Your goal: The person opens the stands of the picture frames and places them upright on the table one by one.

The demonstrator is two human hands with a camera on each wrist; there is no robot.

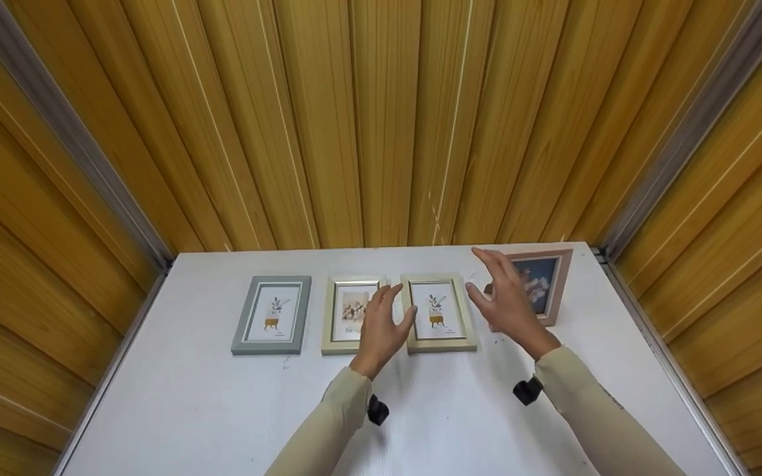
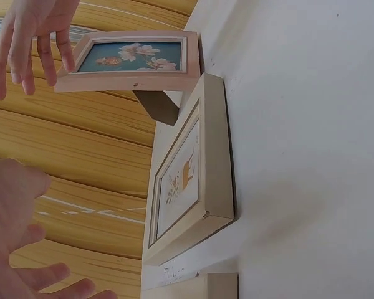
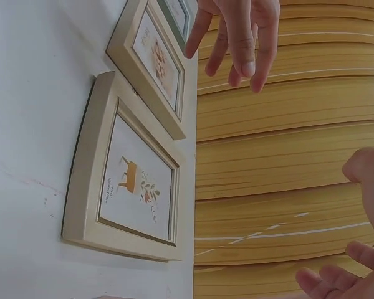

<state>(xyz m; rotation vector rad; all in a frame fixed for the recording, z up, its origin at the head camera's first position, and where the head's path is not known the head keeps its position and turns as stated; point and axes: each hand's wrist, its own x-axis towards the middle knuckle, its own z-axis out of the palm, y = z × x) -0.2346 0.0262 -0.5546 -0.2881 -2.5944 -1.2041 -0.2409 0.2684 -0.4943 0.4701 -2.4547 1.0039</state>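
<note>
Left hand (image 1: 382, 330): it hangs in the air over the two cream frames, thumb and fingers wide apart, holding nothing.
Right hand (image 1: 512, 307): it is by the left side of the pink frame, also wide and holding nothing (I can't tell if a finger touches the frame).
Pink frame (image 1: 557, 291): it stands up at the far right of the white table (image 1: 447, 423), with a leg behind it and pale flowers on blue.
Right cream frame (image 1: 435, 316): it lies face up left of the pink one, with a plant picture inside.
Left cream frame (image 1: 353, 307): it lies near that one, on its left, and shows flowers (the left hand hides a bit).
Grey-blue frame (image 1: 272, 316): it lies at the left end of the row, plant picture up.
Wall (image 1: 381, 119): yellow-brown boards rise past the table's far edge.
</note>
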